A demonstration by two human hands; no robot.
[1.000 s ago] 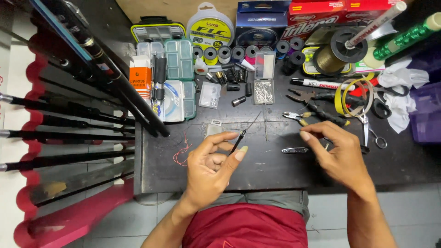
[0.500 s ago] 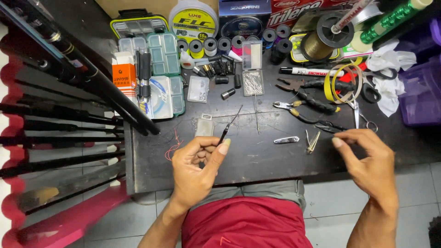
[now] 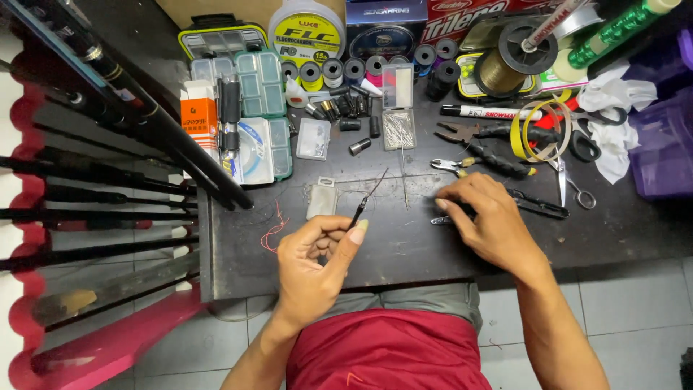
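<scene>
L hand (image 3: 314, 256) w/ rod tip (image 3: 364, 202) (pinched)

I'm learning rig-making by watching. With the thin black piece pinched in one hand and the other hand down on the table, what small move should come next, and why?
Probably close the right hand on the small metal tool under its fingertips and lift it. The left hand already holds the thin black piece up, tip free.

Dark worktable (image 3: 404, 253) on pale tiled floor (image 3: 621, 318), evenly lit

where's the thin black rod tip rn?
In the head view, the thin black rod tip is pinched in the left hand near the table's front edge, just right of a small clear packet.
</scene>
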